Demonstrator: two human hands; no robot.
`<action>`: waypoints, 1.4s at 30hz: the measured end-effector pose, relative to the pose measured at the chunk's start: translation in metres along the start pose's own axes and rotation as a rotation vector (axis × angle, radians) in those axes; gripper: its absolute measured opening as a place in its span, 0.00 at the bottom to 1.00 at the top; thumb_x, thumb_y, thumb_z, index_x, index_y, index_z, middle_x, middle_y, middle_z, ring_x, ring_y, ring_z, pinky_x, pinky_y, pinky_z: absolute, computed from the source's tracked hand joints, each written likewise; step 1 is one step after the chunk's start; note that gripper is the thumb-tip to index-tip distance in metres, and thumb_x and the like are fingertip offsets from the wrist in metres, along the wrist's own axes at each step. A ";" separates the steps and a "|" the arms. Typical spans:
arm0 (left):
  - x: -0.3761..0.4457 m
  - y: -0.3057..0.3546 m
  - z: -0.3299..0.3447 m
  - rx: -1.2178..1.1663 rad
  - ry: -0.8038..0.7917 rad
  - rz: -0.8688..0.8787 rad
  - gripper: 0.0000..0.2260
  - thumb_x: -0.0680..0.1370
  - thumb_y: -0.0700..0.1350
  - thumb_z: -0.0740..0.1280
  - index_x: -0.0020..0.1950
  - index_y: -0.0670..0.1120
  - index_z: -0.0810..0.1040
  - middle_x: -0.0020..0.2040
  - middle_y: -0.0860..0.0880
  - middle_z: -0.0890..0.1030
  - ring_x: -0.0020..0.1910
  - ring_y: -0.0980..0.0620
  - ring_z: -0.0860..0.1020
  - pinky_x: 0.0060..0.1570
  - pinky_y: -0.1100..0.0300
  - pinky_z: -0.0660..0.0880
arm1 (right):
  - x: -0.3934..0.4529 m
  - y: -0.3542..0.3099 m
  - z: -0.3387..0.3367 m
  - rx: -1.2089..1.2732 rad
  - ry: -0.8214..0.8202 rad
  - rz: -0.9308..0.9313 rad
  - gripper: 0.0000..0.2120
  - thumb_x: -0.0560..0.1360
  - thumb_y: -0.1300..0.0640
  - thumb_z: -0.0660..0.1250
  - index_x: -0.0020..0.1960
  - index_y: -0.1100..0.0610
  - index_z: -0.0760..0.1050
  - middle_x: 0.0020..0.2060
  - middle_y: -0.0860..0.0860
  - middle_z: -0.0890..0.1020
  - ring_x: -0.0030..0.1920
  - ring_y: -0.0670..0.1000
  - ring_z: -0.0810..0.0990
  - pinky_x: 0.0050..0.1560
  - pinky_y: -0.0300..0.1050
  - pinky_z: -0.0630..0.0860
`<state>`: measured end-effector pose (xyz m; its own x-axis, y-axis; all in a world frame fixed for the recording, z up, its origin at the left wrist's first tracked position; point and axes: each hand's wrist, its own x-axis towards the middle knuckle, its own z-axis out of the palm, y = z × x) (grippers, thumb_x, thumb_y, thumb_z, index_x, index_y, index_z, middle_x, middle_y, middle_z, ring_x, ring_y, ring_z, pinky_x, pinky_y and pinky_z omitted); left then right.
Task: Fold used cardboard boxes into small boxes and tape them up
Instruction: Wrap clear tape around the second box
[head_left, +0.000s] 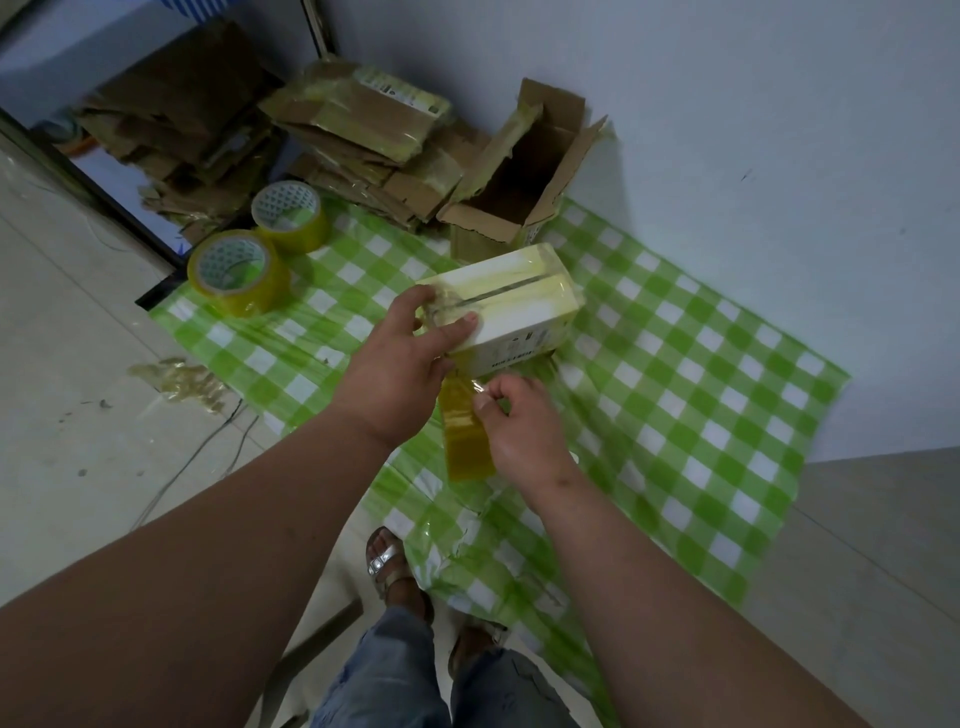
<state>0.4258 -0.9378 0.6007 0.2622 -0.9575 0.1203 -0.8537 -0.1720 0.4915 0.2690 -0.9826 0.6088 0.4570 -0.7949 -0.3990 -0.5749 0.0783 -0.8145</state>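
Observation:
A small white box (524, 306) with yellowish tape across its closed top flaps is held above the green checked sheet (701, 395). My left hand (405, 364) grips the box's near end, fingers curled over the top and thumb on the side. Just below the box, my right hand (519, 421) pinches a strip of yellow tape (465, 441) that hangs from the box's near end. Whether a roll sits behind my right hand is hidden.
Two yellow tape rolls (241, 273) (291, 215) lie at the sheet's far left. An open brown carton (519, 182) stands behind the box, beside a heap of flattened cardboard (358, 140). Crumpled tape scraps (179, 382) and a cable lie on the floor. My sandalled feet (389, 566) are below.

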 end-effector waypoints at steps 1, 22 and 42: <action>0.000 0.000 0.001 0.001 0.005 0.000 0.22 0.75 0.40 0.72 0.68 0.54 0.77 0.74 0.42 0.66 0.60 0.39 0.76 0.49 0.54 0.74 | -0.001 0.000 0.000 0.004 -0.004 0.010 0.04 0.81 0.56 0.63 0.47 0.55 0.73 0.55 0.52 0.71 0.42 0.42 0.69 0.36 0.26 0.61; 0.018 0.003 -0.019 0.017 -0.034 -0.178 0.24 0.78 0.41 0.67 0.73 0.57 0.71 0.77 0.49 0.62 0.65 0.41 0.74 0.57 0.51 0.74 | -0.034 0.026 -0.014 -0.051 -0.034 0.022 0.14 0.81 0.58 0.62 0.38 0.47 0.68 0.52 0.50 0.71 0.43 0.38 0.69 0.40 0.22 0.65; -0.054 0.054 0.000 -0.369 -0.026 -0.225 0.09 0.74 0.41 0.73 0.52 0.51 0.79 0.53 0.56 0.77 0.54 0.57 0.75 0.54 0.63 0.71 | -0.029 0.007 -0.017 0.100 -0.020 0.017 0.08 0.80 0.56 0.65 0.48 0.60 0.77 0.54 0.53 0.74 0.51 0.50 0.75 0.47 0.39 0.70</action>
<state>0.3659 -0.8953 0.6210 0.4078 -0.9120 -0.0446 -0.5573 -0.2873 0.7790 0.2401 -0.9693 0.6221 0.4618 -0.7812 -0.4202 -0.5126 0.1516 -0.8451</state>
